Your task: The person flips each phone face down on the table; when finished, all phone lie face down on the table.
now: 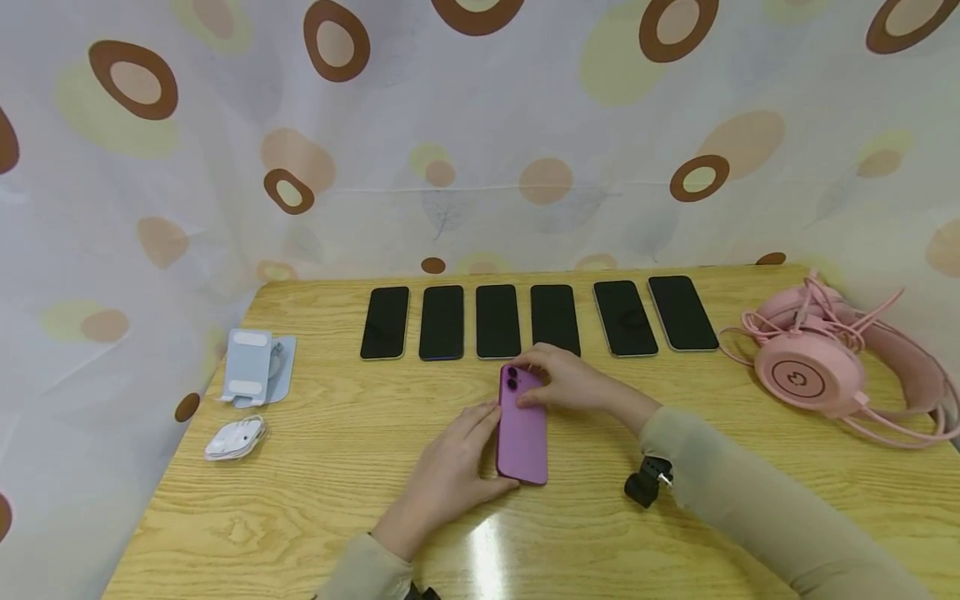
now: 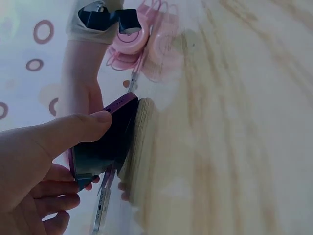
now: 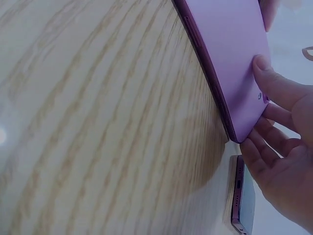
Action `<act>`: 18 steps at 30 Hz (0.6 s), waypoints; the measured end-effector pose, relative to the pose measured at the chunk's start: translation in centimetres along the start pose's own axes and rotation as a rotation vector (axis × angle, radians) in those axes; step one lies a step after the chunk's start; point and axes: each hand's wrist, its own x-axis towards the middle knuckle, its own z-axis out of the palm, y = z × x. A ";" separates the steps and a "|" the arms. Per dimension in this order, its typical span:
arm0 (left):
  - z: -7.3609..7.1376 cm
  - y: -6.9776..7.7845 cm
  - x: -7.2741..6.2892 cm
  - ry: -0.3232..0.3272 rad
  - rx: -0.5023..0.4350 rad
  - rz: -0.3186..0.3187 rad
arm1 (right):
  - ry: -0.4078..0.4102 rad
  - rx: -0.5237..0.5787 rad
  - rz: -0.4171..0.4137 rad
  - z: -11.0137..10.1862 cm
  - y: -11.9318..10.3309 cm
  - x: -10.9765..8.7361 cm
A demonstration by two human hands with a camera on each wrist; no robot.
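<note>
A purple smartphone (image 1: 523, 437) is held back side up over the middle of the wooden table, its camera lenses at the far end. My left hand (image 1: 452, 468) grips it from the left, thumb at the near bottom edge and fingers along the side. From the right, my right hand (image 1: 564, 379) pinches the far end, thumb on the back below the cameras and fingers at the top edge. In the left wrist view the phone's dark screen (image 2: 105, 139) faces down, tilted above the tabletop. The right wrist view shows the purple back (image 3: 230, 54) and the side buttons.
Several dark-screened phones (image 1: 442, 322) lie in a row along the table's far side. Pink headphones (image 1: 810, 371) with a tangled cable sit at the right. At the left are a light blue phone stand (image 1: 247, 367) and coiled white earphones (image 1: 235, 437). A patterned curtain (image 1: 480, 225) hangs behind.
</note>
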 end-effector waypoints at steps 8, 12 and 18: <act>0.6 0.4 0.7 -0.063 0.002 -0.060 | -0.009 -0.044 -0.005 -0.1 0.3 0.1; 1.0 0.5 0.8 -0.077 -0.002 -0.062 | -0.017 -0.059 -0.022 0.1 0.9 0.2; 1.4 0.4 0.8 -0.071 0.010 -0.048 | -0.030 -0.076 -0.029 0.2 0.9 0.4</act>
